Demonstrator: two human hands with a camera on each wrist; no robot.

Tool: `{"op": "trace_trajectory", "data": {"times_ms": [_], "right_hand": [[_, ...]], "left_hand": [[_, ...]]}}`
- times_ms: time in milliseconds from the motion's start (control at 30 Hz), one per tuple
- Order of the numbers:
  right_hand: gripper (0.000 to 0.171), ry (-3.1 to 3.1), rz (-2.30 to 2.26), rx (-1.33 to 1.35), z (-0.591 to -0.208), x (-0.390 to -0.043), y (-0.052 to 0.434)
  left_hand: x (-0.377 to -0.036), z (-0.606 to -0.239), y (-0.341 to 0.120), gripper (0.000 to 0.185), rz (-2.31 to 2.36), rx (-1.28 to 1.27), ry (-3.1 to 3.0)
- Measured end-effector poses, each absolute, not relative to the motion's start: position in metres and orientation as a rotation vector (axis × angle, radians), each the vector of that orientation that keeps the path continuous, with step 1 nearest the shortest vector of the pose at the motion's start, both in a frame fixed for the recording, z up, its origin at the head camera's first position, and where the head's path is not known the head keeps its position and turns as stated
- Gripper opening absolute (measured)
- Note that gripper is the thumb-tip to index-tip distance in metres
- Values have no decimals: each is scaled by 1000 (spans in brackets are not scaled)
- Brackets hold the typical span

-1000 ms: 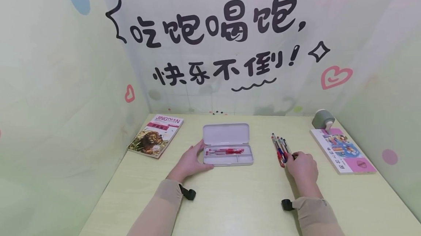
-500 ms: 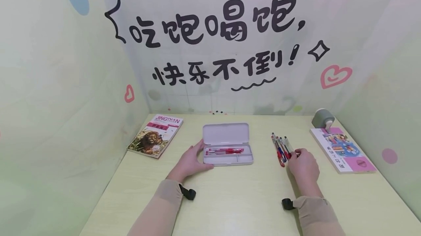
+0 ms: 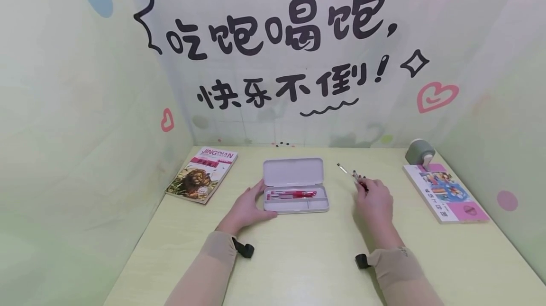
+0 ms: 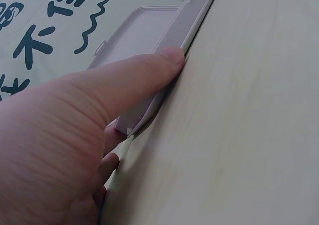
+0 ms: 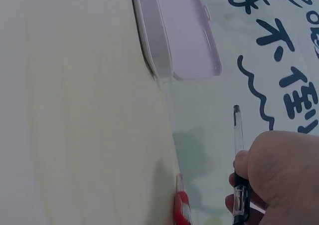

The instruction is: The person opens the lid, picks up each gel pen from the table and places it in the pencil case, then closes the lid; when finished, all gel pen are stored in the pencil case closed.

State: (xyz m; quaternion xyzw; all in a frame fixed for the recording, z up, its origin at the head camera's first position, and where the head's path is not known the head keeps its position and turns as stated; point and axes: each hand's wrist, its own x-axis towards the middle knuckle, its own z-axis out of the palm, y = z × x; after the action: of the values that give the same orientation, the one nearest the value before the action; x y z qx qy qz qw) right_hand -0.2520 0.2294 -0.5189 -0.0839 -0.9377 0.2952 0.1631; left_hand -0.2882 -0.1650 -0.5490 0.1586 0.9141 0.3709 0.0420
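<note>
A white pencil case [image 3: 298,207] lies open at the table's middle, its lid [image 3: 293,172] tipped back and a red pen [image 3: 292,194] inside. My left hand [image 3: 249,206] grips the case's left end, with the thumb [image 4: 144,73] lying along its front wall [image 4: 172,40]. To the right of the case, my right hand [image 3: 363,184] pinches a clear pen with a black grip [image 3: 346,171] [image 5: 238,150] and holds it above the table, tip pointing up and left. A red pen [image 5: 180,210] lies on the table under that hand. The other loose pens are hidden behind it.
A book with a lion cover [image 3: 202,174] lies at the back left. A pink book [image 3: 445,192] lies at the right, with a grey tape dispenser [image 3: 420,153] behind it. Patterned walls close in the table at the back and both sides.
My right hand has picked one pen out of the loose bunch and moved up and left toward the case. The left hand and the case have stayed put.
</note>
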Motion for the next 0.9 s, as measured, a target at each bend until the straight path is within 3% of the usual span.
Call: {"op": "trace_trajectory", "data": {"times_ms": [467,900], "right_hand": [[23,-2703,755,181,-518,-273,147],[17,-2798,624,329,-519,-287,104]], "left_hand": [[-286,-548,-165,130,1146,460,2781],[-287,-551,-166,130,1144,447,2785]]}}
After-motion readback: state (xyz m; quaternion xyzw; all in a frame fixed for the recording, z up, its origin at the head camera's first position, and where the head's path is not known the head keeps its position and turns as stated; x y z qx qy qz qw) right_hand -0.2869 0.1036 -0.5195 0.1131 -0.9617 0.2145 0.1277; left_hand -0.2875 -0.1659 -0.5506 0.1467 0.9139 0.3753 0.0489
